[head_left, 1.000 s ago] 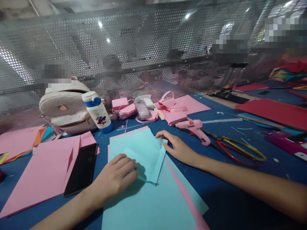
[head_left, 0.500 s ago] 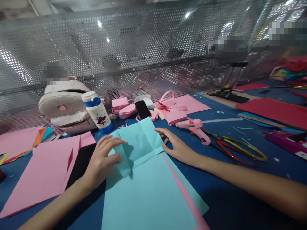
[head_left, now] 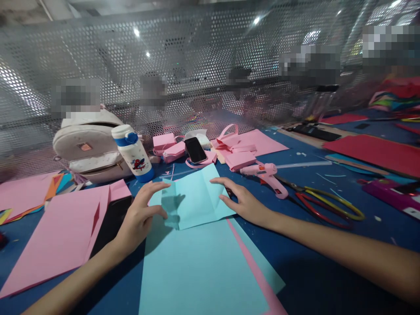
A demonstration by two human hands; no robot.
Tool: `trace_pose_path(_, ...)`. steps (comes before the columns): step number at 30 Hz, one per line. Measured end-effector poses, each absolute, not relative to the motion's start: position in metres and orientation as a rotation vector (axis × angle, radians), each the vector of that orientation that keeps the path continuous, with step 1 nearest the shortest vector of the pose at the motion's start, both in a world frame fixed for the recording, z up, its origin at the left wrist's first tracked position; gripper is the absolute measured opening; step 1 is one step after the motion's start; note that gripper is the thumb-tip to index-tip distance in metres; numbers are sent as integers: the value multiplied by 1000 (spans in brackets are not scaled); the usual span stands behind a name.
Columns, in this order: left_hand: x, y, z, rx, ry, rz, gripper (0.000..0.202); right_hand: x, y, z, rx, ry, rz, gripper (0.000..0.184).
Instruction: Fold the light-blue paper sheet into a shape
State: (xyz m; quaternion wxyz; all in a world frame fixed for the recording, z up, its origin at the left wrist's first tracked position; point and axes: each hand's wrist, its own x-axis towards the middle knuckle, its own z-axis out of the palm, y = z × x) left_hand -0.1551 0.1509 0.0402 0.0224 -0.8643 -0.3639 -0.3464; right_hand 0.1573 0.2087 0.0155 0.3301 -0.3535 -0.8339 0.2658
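A small light-blue sheet of paper [head_left: 197, 199] with fold creases lies on top of larger light-blue paper [head_left: 200, 271]. Its left flap stands partly raised, in shadow. My left hand [head_left: 141, 214] is at that flap, thumb and forefinger spread apart with nothing pinched between them. At the right side, my right hand [head_left: 243, 203] rests by the creased sheet, with forefinger and thumb apart over its edge. The other right fingers are partly hidden beneath. A pink paper edge [head_left: 252, 267] shows between the larger blue sheets.
Beyond the right hand lie a pink glue gun [head_left: 267, 177] and red-and-yellow-handled scissors [head_left: 324, 203]. A phone [head_left: 195, 150], pink paper boxes [head_left: 173, 151], a bottle [head_left: 134, 157] and a backpack [head_left: 88, 148] stand behind. Pink paper [head_left: 62, 232] covers a black object [head_left: 111, 223] at left.
The creased sheet has flattened and shifted slightly right; its folded lower edge has opened out. My left hand's thumb and forefinger have spread, and my right hand has moved slightly.
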Motion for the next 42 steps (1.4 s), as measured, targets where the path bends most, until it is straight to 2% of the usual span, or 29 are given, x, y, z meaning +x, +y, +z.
trace_pose_path(8,-148,144,40,-2905,-1148,-718,51,158,208,16,-935,-2176,724,35)
trace_pose_path(19,-156,154,39,-2951,-1748,-1031,36,157,209,15,-907,-2188,728,39)
trace_pose_path(23,-161,158,36,-2941,-1740,-992,32,157,210,15,-923,-2201,733,39)
trace_pose_path(32,-177,172,13,-2734,-1634,-914,73,156,209,16,-867,-2197,729,37)
trace_pose_path(42,-179,173,15,-2759,-1642,-936,71,156,208,16,-890,-2201,728,37)
